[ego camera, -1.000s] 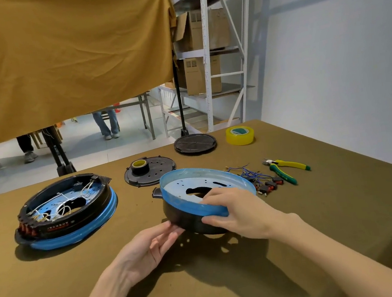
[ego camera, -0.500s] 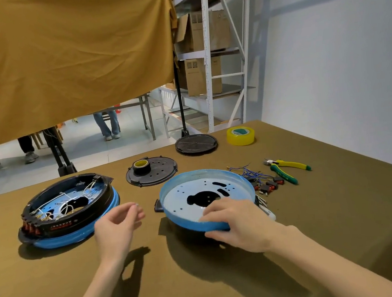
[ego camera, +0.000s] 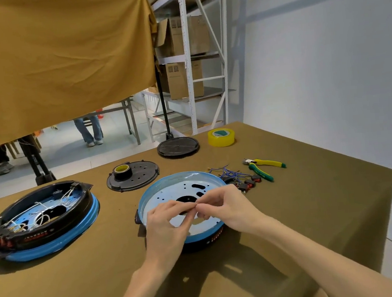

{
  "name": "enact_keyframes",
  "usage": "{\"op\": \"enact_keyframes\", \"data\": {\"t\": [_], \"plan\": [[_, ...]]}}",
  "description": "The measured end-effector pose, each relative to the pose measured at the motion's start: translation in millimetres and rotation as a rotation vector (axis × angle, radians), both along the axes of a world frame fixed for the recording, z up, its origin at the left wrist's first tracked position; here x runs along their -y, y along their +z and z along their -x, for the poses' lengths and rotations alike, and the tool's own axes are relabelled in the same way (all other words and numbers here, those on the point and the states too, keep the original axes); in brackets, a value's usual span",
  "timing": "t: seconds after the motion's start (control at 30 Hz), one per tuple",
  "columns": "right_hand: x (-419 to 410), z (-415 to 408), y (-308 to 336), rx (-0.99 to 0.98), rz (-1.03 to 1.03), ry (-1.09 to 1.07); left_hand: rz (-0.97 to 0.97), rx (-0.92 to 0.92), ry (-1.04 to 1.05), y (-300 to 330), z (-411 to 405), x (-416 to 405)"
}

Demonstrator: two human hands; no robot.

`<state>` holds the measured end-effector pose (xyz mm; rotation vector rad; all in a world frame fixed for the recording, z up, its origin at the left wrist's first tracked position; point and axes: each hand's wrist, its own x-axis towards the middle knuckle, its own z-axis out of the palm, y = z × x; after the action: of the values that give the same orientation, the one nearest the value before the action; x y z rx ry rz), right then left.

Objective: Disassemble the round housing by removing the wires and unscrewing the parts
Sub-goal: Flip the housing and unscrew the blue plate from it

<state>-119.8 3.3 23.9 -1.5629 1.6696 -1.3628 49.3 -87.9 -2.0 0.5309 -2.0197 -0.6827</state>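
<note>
Both hands, left hand (ego camera: 166, 224) and right hand (ego camera: 223, 208), pinch fingertips together, contents too small to tell, above round blue-rimmed metal housing (ego camera: 182, 191) at frame centre.

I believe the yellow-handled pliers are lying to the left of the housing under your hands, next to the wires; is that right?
Not quite: the head view shows the pliers lying to the right of the housing, next to the wires.

Both forearms bare to frame edge; hands (ego camera: 171, 221) ungloved, no rings/watch visible.
</note>
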Motion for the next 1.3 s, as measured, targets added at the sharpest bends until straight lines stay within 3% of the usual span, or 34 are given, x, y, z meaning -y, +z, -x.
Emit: {"op": "enact_keyframes", "data": {"t": [0.2, 0.33, 0.5, 0.67, 0.8, 0.93, 1.1, 1.3], "plan": [[-7, 21, -4, 0.149, 0.028, -0.038, 0.077, 0.049, 0.018, -1, 14, -4], [-4, 34, -2, 0.15, 0.058, -0.12, 0.077, 0.127, -0.005, -7, 21, 1], [6, 67, -7, -0.135, 0.166, -0.481, 0.089, 0.317, 0.021, -7, 19, 5], [1, 105, -41, -0.356, -0.135, -0.673, 0.162, 0.576, -0.058, -6, 8, 14], [-4, 110, -47, -0.402, -0.209, -0.685, 0.165, 0.604, -0.082, -7, 8, 18], [-13, 97, -41, -0.385, -0.107, -0.679, 0.151, 0.608, -0.078, -9, 8, 17], [-16, 69, -38, -0.69, -0.401, -0.496, 0.192, 0.61, -0.028, -10, 13, 12], [-19, 73, -27, -0.649, -0.594, -0.251, 0.212, 0.613, 0.011, -13, 14, 8]]}}
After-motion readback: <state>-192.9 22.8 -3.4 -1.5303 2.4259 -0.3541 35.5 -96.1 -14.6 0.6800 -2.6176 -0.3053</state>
